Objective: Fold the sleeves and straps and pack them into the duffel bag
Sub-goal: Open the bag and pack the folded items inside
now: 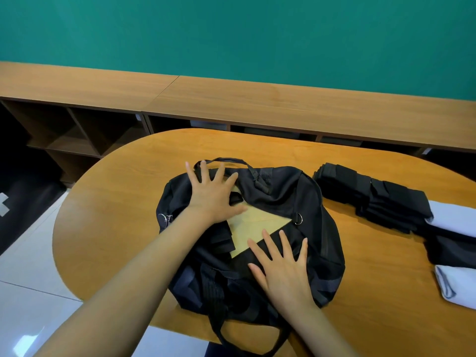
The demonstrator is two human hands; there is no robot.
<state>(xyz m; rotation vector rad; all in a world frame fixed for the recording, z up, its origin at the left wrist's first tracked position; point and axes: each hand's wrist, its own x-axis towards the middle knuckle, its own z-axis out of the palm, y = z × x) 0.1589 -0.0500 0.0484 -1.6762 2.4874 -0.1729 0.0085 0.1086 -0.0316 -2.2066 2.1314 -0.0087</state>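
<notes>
A black duffel bag (pixel 304 202) lies flattened in the middle of the oval wooden table (pixel 123 215). Its zip opening gapes and shows a tan lining panel (pixel 253 224) inside. My left hand (pixel 213 194) lies flat with fingers spread on the bag's far left part, at the upper edge of the opening. My right hand (pixel 282 266) presses flat with straight fingers on the near flap. A pile of folded black straps and sleeves (pixel 373 199) rests on the table to the right of the bag. One bag handle (pixel 226 161) arches at the far side, another hangs over the near table edge.
White folded cloth (pixel 456 289) lies at the table's right edge, partly under the black pile. A long wooden shelf unit (pixel 257 104) runs along the green wall behind the table. White floor tiles show at the lower left.
</notes>
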